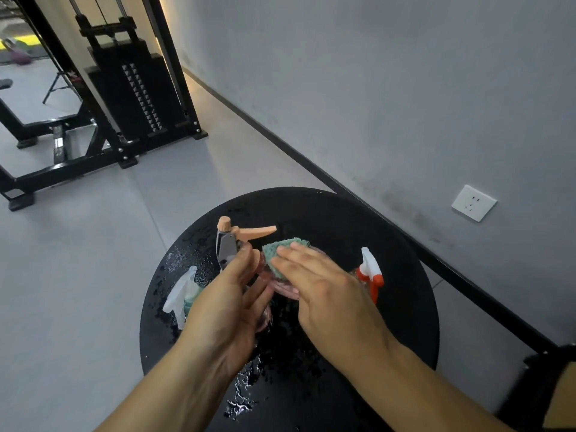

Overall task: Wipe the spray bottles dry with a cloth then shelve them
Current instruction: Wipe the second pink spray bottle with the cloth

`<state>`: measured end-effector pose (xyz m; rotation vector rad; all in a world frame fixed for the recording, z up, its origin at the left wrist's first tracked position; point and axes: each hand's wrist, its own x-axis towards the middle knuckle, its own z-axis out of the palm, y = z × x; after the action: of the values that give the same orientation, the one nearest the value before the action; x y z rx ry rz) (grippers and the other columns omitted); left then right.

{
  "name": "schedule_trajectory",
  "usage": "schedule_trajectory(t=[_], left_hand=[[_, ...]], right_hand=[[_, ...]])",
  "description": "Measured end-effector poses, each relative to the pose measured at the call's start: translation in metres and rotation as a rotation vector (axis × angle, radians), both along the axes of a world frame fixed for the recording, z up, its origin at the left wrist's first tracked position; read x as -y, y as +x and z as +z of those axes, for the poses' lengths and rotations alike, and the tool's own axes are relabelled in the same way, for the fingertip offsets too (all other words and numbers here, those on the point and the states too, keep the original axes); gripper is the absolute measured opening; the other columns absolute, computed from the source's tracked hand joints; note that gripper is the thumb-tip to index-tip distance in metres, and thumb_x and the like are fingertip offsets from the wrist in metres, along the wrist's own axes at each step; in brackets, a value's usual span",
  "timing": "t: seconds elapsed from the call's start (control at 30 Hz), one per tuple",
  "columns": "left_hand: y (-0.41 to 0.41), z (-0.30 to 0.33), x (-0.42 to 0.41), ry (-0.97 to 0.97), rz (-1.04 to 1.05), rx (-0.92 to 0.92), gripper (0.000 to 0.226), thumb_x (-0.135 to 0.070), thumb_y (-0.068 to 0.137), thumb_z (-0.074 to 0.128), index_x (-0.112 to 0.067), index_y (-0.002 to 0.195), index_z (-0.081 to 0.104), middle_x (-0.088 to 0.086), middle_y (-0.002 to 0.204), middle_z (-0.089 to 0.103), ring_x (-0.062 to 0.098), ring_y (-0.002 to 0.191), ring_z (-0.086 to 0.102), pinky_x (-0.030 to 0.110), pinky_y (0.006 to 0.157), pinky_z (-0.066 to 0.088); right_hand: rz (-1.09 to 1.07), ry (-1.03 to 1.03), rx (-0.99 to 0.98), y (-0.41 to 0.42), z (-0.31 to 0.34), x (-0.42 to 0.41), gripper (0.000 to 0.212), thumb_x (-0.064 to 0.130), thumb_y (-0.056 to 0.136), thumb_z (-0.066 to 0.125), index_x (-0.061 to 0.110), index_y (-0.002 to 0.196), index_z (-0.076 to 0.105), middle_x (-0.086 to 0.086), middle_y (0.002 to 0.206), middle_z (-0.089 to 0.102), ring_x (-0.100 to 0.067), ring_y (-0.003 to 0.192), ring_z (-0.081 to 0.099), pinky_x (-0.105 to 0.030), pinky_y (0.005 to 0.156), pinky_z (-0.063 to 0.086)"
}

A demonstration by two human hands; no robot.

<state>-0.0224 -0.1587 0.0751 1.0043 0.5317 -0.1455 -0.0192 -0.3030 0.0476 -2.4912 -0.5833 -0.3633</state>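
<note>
Gripping a pink bottle [282, 283] with peach-and-grey trigger head by its neck in the curled left hand [232, 294], above the wet black table [405, 294]. Pressing a teal cloth [282, 252] against it with the right hand's [324, 285] straight fingers. Standing either side on the table: a white-headed bottle [182, 291], a red-and-white one [371, 272]. Backing the table: grey wall, socket [473, 202].

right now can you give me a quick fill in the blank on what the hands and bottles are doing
1. The left hand holds the pink bottle with the ____ trigger.
2. The right hand presses a ____ cloth on that bottle.
3. The round table is black and ____ with droplets.
4. The red-and-white sprayer stands to the ____ of the hands.

Missing words: orange; green; wet; right
</note>
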Motion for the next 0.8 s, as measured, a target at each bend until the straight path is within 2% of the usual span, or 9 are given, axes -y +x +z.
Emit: schedule_trajectory(t=[0.1, 0.27, 0.43, 0.5, 0.63, 0.7, 0.73, 0.77, 0.8], left_hand=[[0.005, 0.001, 0.0, 0.006, -0.01, -0.027, 0.041, -0.035, 0.104, 0.063, -0.021, 0.069, 0.081, -0.006, 0.084, 0.082, 0.008, 0.069, 0.078, 0.034, 0.083, 0.045], [0.004, -0.002, 0.003, -0.002, -0.014, -0.037, 0.024, -0.03, 0.105, 0.063, -0.012, 0.11, 0.077, 0.001, 0.106, 0.083, 0.012, 0.091, 0.081, 0.033, 0.097, 0.055], [0.007, 0.004, 0.001, -0.005, 0.005, -0.069, 0.02, -0.032, 0.103, 0.064, -0.022, 0.09, 0.076, -0.006, 0.084, 0.082, 0.008, 0.071, 0.079, 0.042, 0.102, 0.039], [0.007, 0.0, 0.001, 0.005, 0.008, -0.085, 0.019, -0.032, 0.103, 0.066, -0.021, 0.092, 0.077, -0.006, 0.089, 0.083, 0.007, 0.074, 0.079, 0.041, 0.104, 0.043], [0.01, -0.002, -0.003, 0.014, 0.027, -0.055, 0.018, -0.028, 0.103, 0.065, -0.015, 0.095, 0.076, -0.001, 0.097, 0.083, 0.011, 0.085, 0.08, 0.033, 0.093, 0.055], [0.013, -0.003, -0.008, 0.004, 0.065, -0.031, 0.017, -0.027, 0.103, 0.066, -0.014, 0.097, 0.076, 0.001, 0.102, 0.082, 0.018, 0.101, 0.078, 0.037, 0.098, 0.057], [0.014, -0.004, -0.01, 0.002, 0.08, -0.028, 0.016, -0.027, 0.103, 0.066, -0.015, 0.099, 0.076, 0.002, 0.106, 0.081, 0.021, 0.107, 0.077, 0.038, 0.1, 0.057], [0.014, -0.004, -0.01, 0.003, 0.088, -0.027, 0.016, -0.027, 0.103, 0.066, -0.015, 0.1, 0.076, 0.002, 0.107, 0.08, 0.022, 0.109, 0.076, 0.039, 0.101, 0.057], [0.014, -0.005, -0.009, 0.003, 0.088, -0.028, 0.016, -0.027, 0.103, 0.066, -0.015, 0.1, 0.076, 0.001, 0.105, 0.08, 0.021, 0.108, 0.076, 0.038, 0.101, 0.057]], right_hand=[[-0.053, 0.021, -0.003, 0.003, 0.001, 0.003, 0.061, -0.009, 0.085, 0.062, 0.018, 0.139, 0.059, 0.003, 0.142, 0.058, -0.009, 0.138, 0.045, -0.023, 0.115, 0.033], [0.012, -0.001, 0.025, -0.006, 0.004, -0.005, 0.05, 0.005, 0.089, 0.05, 0.014, 0.137, 0.059, 0.0, 0.14, 0.06, -0.013, 0.137, 0.047, -0.032, 0.114, 0.038], [-0.077, 0.025, -0.018, 0.002, 0.004, 0.003, 0.06, -0.008, 0.084, 0.066, 0.017, 0.138, 0.06, 0.001, 0.14, 0.06, -0.011, 0.135, 0.049, -0.025, 0.114, 0.034], [-0.046, 0.001, -0.031, -0.001, 0.005, 0.0, 0.058, -0.005, 0.087, 0.063, 0.017, 0.14, 0.058, 0.001, 0.142, 0.058, -0.01, 0.137, 0.046, -0.025, 0.114, 0.033], [-0.045, 0.005, -0.04, 0.001, 0.006, 0.002, 0.06, -0.007, 0.085, 0.064, 0.019, 0.14, 0.058, 0.004, 0.143, 0.057, -0.007, 0.137, 0.046, -0.021, 0.115, 0.032], [-0.135, 0.028, -0.066, 0.004, 0.01, 0.007, 0.062, -0.008, 0.082, 0.069, 0.019, 0.137, 0.061, 0.005, 0.14, 0.06, -0.006, 0.132, 0.051, -0.007, 0.113, 0.023], [-0.17, 0.04, -0.073, 0.004, 0.013, 0.008, 0.062, -0.009, 0.079, 0.072, 0.019, 0.134, 0.064, 0.005, 0.136, 0.063, -0.007, 0.128, 0.055, 0.002, 0.109, 0.01], [-0.187, 0.043, -0.07, 0.002, 0.013, 0.007, 0.062, -0.009, 0.077, 0.074, 0.018, 0.132, 0.066, 0.004, 0.133, 0.065, -0.008, 0.126, 0.058, 0.005, 0.106, 0.001], [-0.172, 0.042, -0.072, 0.0, 0.012, 0.005, 0.061, -0.009, 0.079, 0.073, 0.018, 0.133, 0.065, 0.003, 0.135, 0.064, -0.008, 0.127, 0.056, 0.002, 0.108, 0.004]])
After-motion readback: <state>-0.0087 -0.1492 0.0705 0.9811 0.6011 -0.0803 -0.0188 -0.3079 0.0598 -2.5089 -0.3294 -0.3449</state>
